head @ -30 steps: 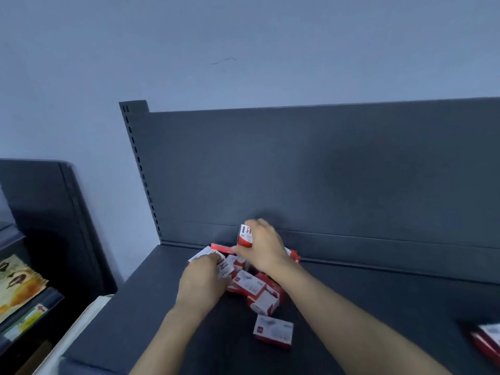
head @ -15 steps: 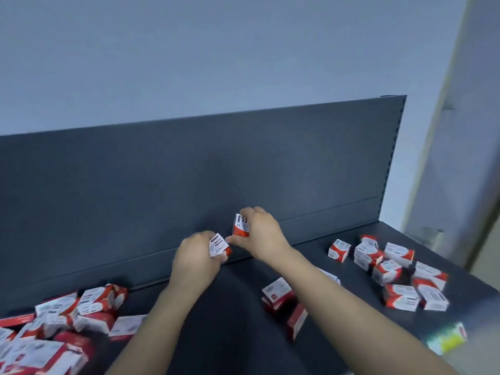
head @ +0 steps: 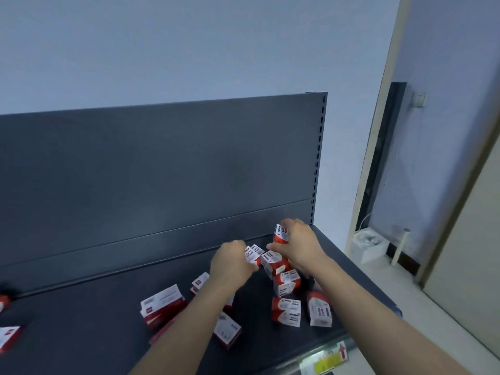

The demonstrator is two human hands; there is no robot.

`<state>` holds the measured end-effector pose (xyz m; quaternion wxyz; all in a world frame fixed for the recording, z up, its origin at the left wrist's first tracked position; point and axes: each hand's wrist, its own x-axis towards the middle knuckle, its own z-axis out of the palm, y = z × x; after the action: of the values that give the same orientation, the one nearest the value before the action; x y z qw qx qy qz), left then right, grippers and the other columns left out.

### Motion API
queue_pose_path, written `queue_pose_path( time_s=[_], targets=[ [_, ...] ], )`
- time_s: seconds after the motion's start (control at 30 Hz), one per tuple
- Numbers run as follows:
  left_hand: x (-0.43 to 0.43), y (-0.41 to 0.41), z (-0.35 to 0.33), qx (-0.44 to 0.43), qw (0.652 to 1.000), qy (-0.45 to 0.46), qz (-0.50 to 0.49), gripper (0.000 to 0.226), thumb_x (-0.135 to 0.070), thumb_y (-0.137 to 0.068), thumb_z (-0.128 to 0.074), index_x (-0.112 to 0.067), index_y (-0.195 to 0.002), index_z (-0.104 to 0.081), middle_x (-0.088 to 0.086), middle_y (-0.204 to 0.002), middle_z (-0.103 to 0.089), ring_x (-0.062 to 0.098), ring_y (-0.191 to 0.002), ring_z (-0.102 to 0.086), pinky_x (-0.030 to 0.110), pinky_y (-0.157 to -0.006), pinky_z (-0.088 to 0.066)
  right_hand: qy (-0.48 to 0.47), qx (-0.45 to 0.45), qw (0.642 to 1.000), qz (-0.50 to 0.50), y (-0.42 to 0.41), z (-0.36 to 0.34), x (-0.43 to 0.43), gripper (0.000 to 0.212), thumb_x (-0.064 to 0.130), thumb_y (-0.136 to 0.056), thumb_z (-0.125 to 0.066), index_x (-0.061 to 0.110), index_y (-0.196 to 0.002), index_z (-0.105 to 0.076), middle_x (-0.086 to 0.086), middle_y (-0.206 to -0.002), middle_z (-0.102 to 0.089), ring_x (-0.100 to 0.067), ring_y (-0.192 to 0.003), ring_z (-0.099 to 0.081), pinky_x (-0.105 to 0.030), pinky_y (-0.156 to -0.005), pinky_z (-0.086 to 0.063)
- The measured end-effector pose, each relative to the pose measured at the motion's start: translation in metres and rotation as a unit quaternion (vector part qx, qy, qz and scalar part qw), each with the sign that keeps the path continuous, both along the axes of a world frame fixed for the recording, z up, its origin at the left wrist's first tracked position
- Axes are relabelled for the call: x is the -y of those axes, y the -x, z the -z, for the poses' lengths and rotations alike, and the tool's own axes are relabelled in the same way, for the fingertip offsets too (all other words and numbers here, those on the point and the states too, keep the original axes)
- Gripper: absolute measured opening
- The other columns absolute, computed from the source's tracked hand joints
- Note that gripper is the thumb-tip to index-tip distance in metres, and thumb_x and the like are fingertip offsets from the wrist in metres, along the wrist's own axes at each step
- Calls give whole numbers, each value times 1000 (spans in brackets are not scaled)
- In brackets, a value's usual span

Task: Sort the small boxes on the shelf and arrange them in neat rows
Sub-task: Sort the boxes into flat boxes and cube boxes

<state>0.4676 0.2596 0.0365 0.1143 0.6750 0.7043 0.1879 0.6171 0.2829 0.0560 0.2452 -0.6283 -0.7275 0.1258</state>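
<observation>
Several small red-and-white boxes lie scattered on the dark grey shelf. My right hand grips one upright box near the shelf's back right corner. My left hand holds another small box just left of it. Below my hands stands a cluster of boxes, with two more nearer the front edge. A loose group of boxes lies left of my left forearm.
The shelf's dark back panel rises behind the boxes. A price label sits on the front rail. To the right are a door frame, a white box on the floor and a wall socket.
The view has swung right along the shelf. Both hands, each still holding a box, have moved from the left pile to the cluster of boxes at the shelf's right end.
</observation>
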Motion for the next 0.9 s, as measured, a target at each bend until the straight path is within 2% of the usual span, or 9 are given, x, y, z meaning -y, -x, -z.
queue_pose_path(
  time_s=[0.23, 0.4, 0.57, 0.7, 0.73, 0.8, 0.83, 0.9],
  targets=[
    [-11, -32, 24, -81, 995, 53, 0, 28, -29, -85, -61, -11, -107, -60, 5, -110, -64, 22, -101, -62, 30, -78, -49, 57, 3, 998, 11, -19, 21, -37, 57, 36, -78, -72, 6, -122, -50, -13, -123, -53, -28, -112, -53, -32, -89, -43],
    [-17, -34, 34, -71, 995, 64, 0, 23, -26, -86, -59, -14, -105, -62, 4, -109, -65, 20, -99, -62, 28, -76, -49, 69, 5, 997, 17, -14, 30, -55, 56, 37, -77, -72, 7, -119, -51, -12, -121, -52, -27, -108, -54, -34, -86, -46],
    [-19, -30, 36, -61, 995, 78, 17, 32, -32, -83, -64, -13, -110, -61, 5, -113, -63, 21, -102, -61, 30, -79, -49, 78, 6, 997, 22, -10, 32, -68, 61, 33, -78, -73, 7, -126, -47, -13, -127, -47, -28, -114, -52, -34, -90, -46],
    [-22, -21, 33, -69, 997, 40, 18, 27, -30, -90, -54, -10, -107, -60, 7, -111, -63, 22, -100, -61, 29, -77, -48, 140, 63, 988, -3, -7, 39, -74, 55, 40, -80, -67, 7, -120, -50, -12, -126, -53, -26, -113, -53, -31, -86, -44],
    [-23, -19, 31, -75, 997, 17, 18, 30, -32, -92, -50, -9, -110, -58, 8, -115, -61, 22, -104, -59, 29, -80, -47, 154, 72, 985, -4, -6, 40, -74, 54, 43, -81, -65, 7, -120, -51, -12, -125, -55, -26, -112, -54, -31, -85, -45],
    [-24, -12, 29, -99, 994, -37, 13, 47, -39, -97, -39, -6, -131, -44, 12, -137, -48, 24, -127, -45, 31, -102, -38, 157, 86, 984, -3, -3, 38, -71, 56, 47, -85, -59, 8, -123, -49, -12, -126, -55, -26, -115, -53, -34, -87, -46],
    [-23, -9, 26, -113, 992, -62, 10, 58, -42, -99, -33, -4, -142, -29, 13, -150, -33, 24, -139, -30, 32, -114, -24, 139, 94, 986, -3, 0, 36, -69, 58, 48, -87, -56, 7, -127, -46, -12, -129, -52, -27, -119, -50, -35, -91, -45],
    [-21, -1, 21, -132, 985, -109, 1, 69, -45, -99, -28, -4, -150, -7, 12, -159, -7, 23, -147, -6, 34, -119, 1, 68, 91, 993, -16, 8, 28, -62, 60, 47, -90, -51, 7, -133, -40, -13, -135, -47, -28, -125, -44, -37, -97, -43]
  ],
)
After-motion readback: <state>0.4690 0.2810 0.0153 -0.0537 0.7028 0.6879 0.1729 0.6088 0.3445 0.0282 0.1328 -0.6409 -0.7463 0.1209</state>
